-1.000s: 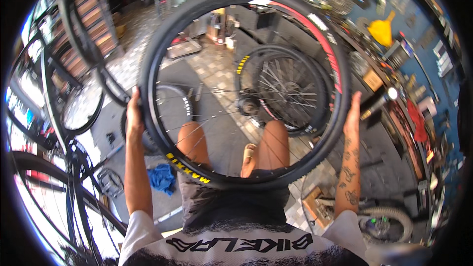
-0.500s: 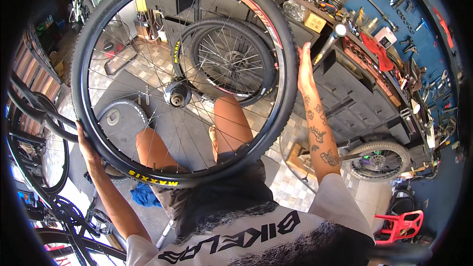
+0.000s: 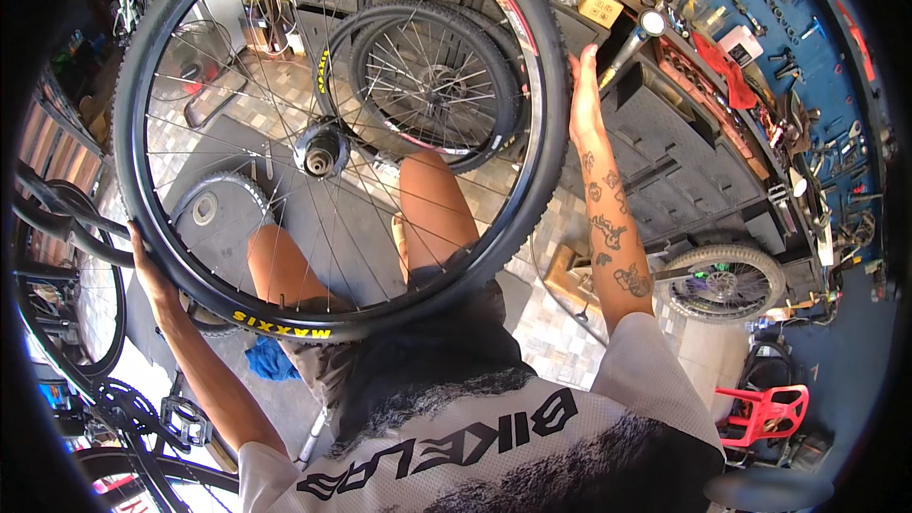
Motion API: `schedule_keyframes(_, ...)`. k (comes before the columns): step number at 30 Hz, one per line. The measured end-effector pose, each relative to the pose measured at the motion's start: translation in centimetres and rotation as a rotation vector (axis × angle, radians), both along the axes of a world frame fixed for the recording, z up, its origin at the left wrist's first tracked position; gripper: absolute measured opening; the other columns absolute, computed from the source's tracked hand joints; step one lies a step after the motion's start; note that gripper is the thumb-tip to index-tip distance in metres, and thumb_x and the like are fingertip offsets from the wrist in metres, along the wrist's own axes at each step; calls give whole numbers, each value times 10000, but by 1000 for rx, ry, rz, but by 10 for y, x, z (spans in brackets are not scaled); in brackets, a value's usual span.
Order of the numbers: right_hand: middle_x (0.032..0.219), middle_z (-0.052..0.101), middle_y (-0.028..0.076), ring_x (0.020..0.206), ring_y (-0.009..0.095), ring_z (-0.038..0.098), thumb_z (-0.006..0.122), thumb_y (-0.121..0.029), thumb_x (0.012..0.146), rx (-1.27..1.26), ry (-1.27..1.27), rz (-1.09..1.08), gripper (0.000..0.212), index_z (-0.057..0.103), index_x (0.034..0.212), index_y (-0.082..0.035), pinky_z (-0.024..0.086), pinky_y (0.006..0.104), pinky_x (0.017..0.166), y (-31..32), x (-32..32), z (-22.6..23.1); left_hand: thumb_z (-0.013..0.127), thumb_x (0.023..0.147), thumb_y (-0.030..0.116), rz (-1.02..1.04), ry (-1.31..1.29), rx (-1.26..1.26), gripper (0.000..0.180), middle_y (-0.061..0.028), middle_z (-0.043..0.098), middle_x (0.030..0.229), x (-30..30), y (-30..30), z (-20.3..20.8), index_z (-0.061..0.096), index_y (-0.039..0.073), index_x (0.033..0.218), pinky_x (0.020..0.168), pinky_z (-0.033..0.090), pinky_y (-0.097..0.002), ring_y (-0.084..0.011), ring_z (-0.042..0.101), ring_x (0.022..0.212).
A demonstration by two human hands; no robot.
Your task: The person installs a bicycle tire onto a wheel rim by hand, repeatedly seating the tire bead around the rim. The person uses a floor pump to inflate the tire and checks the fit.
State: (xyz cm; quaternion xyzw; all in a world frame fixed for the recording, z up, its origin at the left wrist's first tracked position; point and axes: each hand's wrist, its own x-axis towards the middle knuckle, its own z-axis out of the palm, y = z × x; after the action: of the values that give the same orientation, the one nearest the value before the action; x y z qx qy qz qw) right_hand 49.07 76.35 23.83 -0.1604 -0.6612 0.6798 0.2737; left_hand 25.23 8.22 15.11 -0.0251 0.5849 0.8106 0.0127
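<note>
A large bicycle wheel (image 3: 321, 150) with a black knobby tyre is held up in front of me, over my knees. Its hub and cassette side face me, and the floor shows through the spokes. My left hand (image 3: 155, 275) grips the lower left of the tyre, its fingers partly hidden behind the rubber. On the right side, my right hand (image 3: 585, 104) presses against the tyre with the palm inward and fingers pointing up. The wheel is supported between both hands. Its lower edge is close to my lap; whether it touches is unclear.
More wheels (image 3: 432, 85) lean against grey cabinets ahead. A loose tyre (image 3: 223, 190) lies on the dark mat. Bicycles (image 3: 95, 361) stand close at left. To the right are a tool-covered bench (image 3: 712, 76), another wheel (image 3: 722, 283) and a red plastic stool (image 3: 768, 415).
The wheel now sits higher and slightly further left in view, and both hands have shifted with it. The surroundings have also shifted up and left. Both hands keep their hold.
</note>
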Motion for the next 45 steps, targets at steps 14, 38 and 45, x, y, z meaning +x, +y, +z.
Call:
schedule_keyframes(14,1137,749,150,921,214,747,694,-509,1001,154,-57,-23,646,614,1377,10,617,349,840,-16,-11,10,675,1038,375,447,295,-730,503,-159,740,1141,2,25,8,645,6,1379,913,535,-346,-215,702,1034)
schedule_keyframes(38,1386,607,251,1298,303,613,690,-603,961,783,-340,272,923,396,1599,-5,459,415,1112,-97,-92,-35,830,789,177,-815,815,-1262,627,-169,772,1083,52,193,249,660,63,1382,836,601,-386,-265,760,950)
schedule_keyframes(45,1185,725,161,1097,236,684,978,-376,711,611,-24,305,751,666,1313,-55,530,373,962,-120,-175,-47,875,748,123,-749,781,-1206,666,-123,763,1085,-6,191,200,659,54,1374,921,566,-356,-223,717,975)
